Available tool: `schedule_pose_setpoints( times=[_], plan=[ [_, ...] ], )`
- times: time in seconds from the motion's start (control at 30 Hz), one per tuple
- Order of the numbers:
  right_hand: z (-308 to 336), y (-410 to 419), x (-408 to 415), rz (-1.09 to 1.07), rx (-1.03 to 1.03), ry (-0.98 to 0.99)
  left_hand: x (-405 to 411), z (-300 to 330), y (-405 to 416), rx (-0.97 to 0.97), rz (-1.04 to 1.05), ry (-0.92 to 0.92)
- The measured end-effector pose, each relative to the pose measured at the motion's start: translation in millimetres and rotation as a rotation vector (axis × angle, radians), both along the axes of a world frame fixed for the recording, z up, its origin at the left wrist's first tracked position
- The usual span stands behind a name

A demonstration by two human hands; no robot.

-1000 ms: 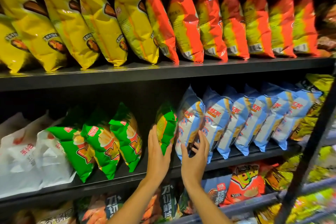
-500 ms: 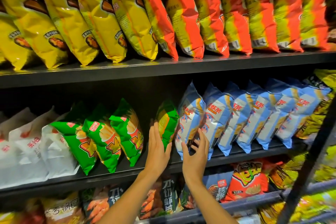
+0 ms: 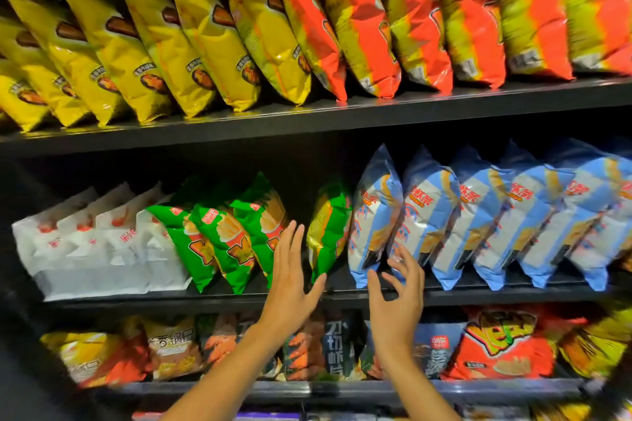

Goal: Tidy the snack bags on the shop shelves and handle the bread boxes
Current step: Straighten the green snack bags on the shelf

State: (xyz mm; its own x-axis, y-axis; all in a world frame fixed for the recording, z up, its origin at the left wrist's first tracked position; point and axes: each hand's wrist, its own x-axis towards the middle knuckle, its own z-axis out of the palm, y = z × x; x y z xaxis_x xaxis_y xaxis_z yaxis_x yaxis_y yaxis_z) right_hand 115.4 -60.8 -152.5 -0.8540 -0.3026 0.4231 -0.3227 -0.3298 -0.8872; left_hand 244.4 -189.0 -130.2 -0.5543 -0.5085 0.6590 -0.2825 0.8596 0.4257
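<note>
A single green snack bag (image 3: 328, 229) stands upright on the middle black shelf (image 3: 219, 297), apart from three leaning green bags (image 3: 222, 236) to its left. My left hand (image 3: 290, 280) is raised just left of that bag with straight fingers, its thumb near the bag's bottom corner, holding nothing. My right hand (image 3: 398, 297) hovers with loosely spread fingers before the first of several blue bags (image 3: 374, 215), gripping nothing. No bread boxes are in view.
White bags (image 3: 95, 243) fill the middle shelf's left end. The top shelf (image 3: 342, 116) carries several yellow bags (image 3: 171, 44) and several red bags (image 3: 410, 20). The lower shelf holds mixed snack bags (image 3: 496, 342). A gap separates the lone green bag from the three.
My left hand has come off the lone green bag and shifted slightly left. My right hand has drawn back from the first blue bag, fingers spread. The view moved closer and tilted up.
</note>
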Motion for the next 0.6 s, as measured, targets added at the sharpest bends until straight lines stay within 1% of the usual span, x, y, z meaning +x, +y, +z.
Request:
schedule_pose_setpoints(
  times=[0.1, 0.17, 0.27, 0.33, 0.43, 0.5, 0.6],
  plan=[
    [5.2, 4.8, 15.1, 0.030, -0.039, 0.091, 44.9, 7.3, -6.7, -0.153, 0.032, -0.046],
    [12.3, 2.9, 26.8, 0.103, -0.026, 0.175, 75.5, 14.3, -20.9, -0.248, 0.079, -0.077],
    [24.1, -14.7, 41.6, 0.221, 0.080, 0.389, 114.0, 31.7, -52.4, -0.406, 0.161, -0.117],
    [31.3, -37.6, 53.9, 0.277, 0.170, 0.463, 132.0, 47.4, -73.5, -0.462, 0.212, -0.148],
    [38.7, -80.2, 75.5, 0.343, 0.312, 0.469, 146.7, 60.4, -96.7, -0.515, 0.243, -0.239],
    [41.0, -107.5, 90.0, 0.316, 0.446, 0.468, 152.9, 59.4, -105.3, -0.508, 0.218, -0.283],
    [45.4, -138.9, 106.3, 0.250, 0.528, 0.379, 160.3, 58.6, -112.7, -0.469, 0.199, -0.291]
  ],
)
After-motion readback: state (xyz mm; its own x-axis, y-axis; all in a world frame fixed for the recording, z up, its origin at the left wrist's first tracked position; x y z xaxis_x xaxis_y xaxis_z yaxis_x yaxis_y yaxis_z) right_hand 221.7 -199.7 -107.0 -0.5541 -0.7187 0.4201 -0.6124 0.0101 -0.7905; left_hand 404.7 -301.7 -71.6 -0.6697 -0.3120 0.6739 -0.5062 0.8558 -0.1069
